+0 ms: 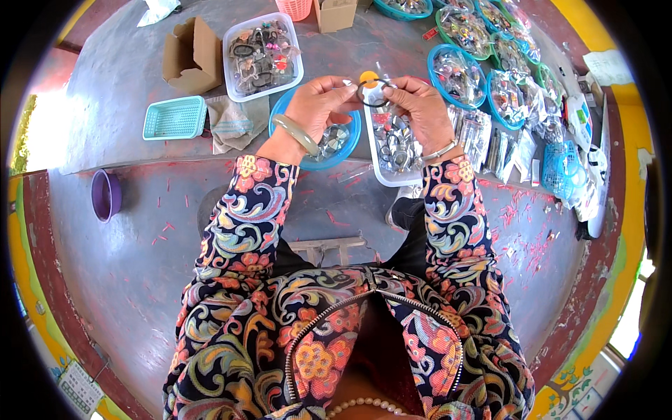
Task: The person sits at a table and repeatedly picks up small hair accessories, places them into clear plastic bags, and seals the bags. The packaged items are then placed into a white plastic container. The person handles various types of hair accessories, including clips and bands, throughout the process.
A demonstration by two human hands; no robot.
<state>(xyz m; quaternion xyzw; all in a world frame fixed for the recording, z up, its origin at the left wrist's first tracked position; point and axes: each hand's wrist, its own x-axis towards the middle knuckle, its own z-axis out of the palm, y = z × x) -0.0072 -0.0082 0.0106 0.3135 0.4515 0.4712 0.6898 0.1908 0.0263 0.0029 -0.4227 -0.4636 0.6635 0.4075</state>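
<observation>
A thin dark ring [373, 105] is suspended between the two hands, its opening facing the viewer, in line with the far end of a white tray [399, 180]. The right hand [423, 108] lies on the ring's right side, pinching its edge between thumb and forefinger, the other fingers curled. The left hand [318, 105] lies on the opposite side, thumb and forefinger drawn close together at the ring's left edge; whether they grip it cannot be told at this scale. An orange-yellow round piece [369, 75] shows just beyond the ring, between the fingertips.

Below the hands, the white tray contains small items in clear wrapping. A blue basin [355, 147], partly covered by the left hand and wrist, stands to the left of this tray and contains similar packets. Beyond the left hand is a larger pale tray [227, 63], filled with dark and coloured pieces; beside it stand an open cardboard box [192, 56], a turquoise basket [173, 133] and a folded cloth [236, 126]. To the right, round blue and green baskets of wrapped goods are grouped together. Farther left, and nearer the wearer, is a purple bowl [105, 199]. A bangle [297, 134] encircles the left wrist, a bracelet [439, 151] the right.
</observation>
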